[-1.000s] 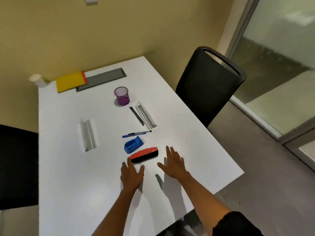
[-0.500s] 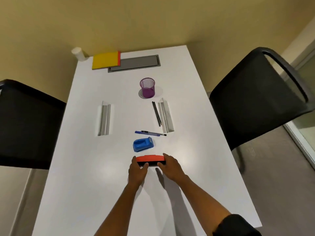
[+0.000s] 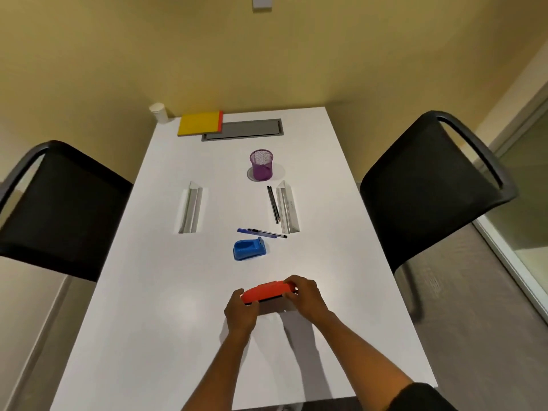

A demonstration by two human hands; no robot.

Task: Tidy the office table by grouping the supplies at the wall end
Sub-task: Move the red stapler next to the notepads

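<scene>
One empty purple mesh cup (image 3: 261, 165)

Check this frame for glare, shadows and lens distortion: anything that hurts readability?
Head view: soft ceiling-light glare on the table near the left hand; both hands cast shadows under the lifted red eraser, right hand gripping its end; wide-angle bending of the chairs; pens slightly soft.

Bare forearms; black sleeve (image 3: 421, 396) on right arm
</scene>
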